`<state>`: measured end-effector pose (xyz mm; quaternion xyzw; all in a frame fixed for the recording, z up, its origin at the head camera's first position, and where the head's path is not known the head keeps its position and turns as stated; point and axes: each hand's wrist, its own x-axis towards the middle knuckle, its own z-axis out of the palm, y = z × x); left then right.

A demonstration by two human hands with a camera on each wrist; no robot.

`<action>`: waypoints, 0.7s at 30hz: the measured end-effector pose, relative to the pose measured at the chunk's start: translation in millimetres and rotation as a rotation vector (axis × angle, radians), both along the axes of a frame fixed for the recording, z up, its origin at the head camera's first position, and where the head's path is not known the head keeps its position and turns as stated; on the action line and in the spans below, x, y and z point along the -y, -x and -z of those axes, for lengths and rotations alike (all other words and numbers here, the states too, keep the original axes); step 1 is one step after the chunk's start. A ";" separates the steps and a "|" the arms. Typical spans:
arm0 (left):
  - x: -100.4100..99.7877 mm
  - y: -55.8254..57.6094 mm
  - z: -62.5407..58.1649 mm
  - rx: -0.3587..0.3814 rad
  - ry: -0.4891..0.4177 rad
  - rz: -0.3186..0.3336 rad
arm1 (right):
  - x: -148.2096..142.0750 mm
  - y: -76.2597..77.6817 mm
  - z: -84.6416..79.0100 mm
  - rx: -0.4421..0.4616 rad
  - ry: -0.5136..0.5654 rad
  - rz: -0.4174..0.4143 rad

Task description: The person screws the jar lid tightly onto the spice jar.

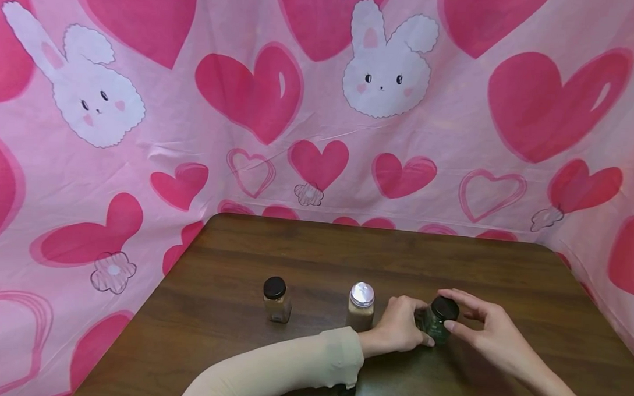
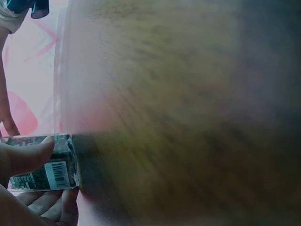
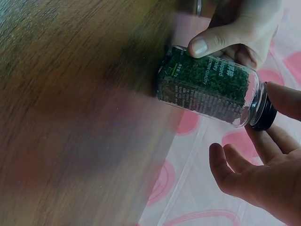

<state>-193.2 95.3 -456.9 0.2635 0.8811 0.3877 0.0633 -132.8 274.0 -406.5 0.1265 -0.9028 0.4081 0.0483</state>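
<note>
A clear jar of chopped parsley, green flakes behind printed lettering, stands at the right of the table. My left hand grips its body from the left, thumb on one side and fingers on the other. The black lid is on the jar's neck. My right hand pinches that lid between thumb and forefinger from the right, with its other fingers loose in the right wrist view. A white barcode label on the jar faces the left wrist camera.
A jar with a silver-sealed top stands just left of my left hand, partly behind the forearm. Farther left is a black-lidded jar of brownish contents. A small dark object shows below my left sleeve. Heart-patterned cloth hangs behind the wooden table.
</note>
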 end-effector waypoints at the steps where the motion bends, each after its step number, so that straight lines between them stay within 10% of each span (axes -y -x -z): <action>1: 0.1 0.2 -0.2 0.001 0.002 -0.002 | 0.2 0.1 -0.1 0.007 0.007 -0.001; 21: 4.5 -1.1 -2.0 -0.066 0.006 0.033 | -0.1 -1.9 1.0 -0.087 -0.033 -0.021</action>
